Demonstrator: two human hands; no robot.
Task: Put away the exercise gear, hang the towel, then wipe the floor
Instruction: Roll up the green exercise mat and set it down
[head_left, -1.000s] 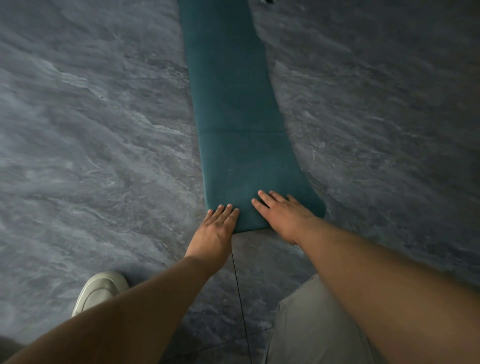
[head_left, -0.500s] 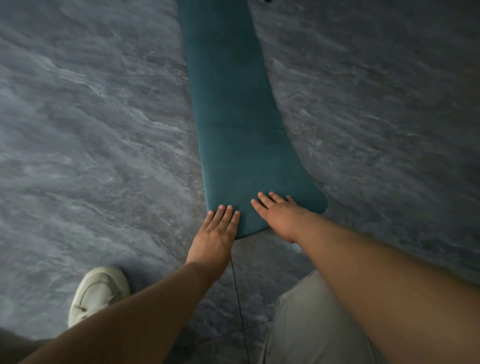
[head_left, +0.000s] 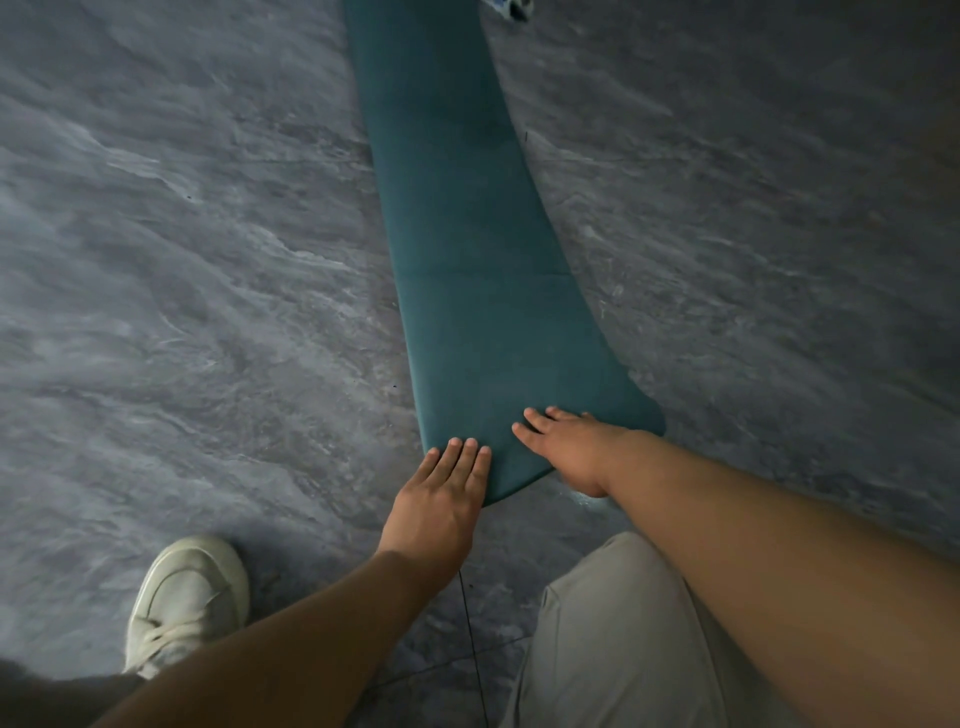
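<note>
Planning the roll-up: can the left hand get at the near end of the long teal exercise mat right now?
Likely yes: the left hand rests straight fingers on that end of the long teal exercise mat; nothing lies between.

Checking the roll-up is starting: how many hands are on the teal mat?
2. The left hand touches the near-left corner of the long teal foam exercise mat; the right hand rests on its near edge, further right.

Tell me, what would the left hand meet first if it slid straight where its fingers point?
The teal mat: the left hand has its fingertips on the near edge, and beyond looks like bare mat only.
</note>
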